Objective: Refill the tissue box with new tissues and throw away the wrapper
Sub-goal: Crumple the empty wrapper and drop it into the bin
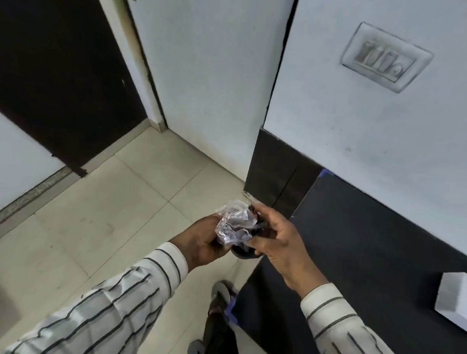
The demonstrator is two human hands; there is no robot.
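Note:
A crumpled clear plastic wrapper (233, 225) with dark print sits between both hands, held over the floor just off the table's left edge. My left hand (201, 243) cups it from below and the left. My right hand (280, 243) pinches its right side with thumb and fingers. A white tissue box (458, 299) rests on the black table at the far right, partly cut off by the frame edge, well away from both hands.
A black table (358, 268) runs along the white wall on the right. Beige floor tiles (107, 223) spread to the left, toward a dark door (48, 75). A switch plate (385, 57) is on the wall. My feet in sandals (220, 294) stand beside the table's corner.

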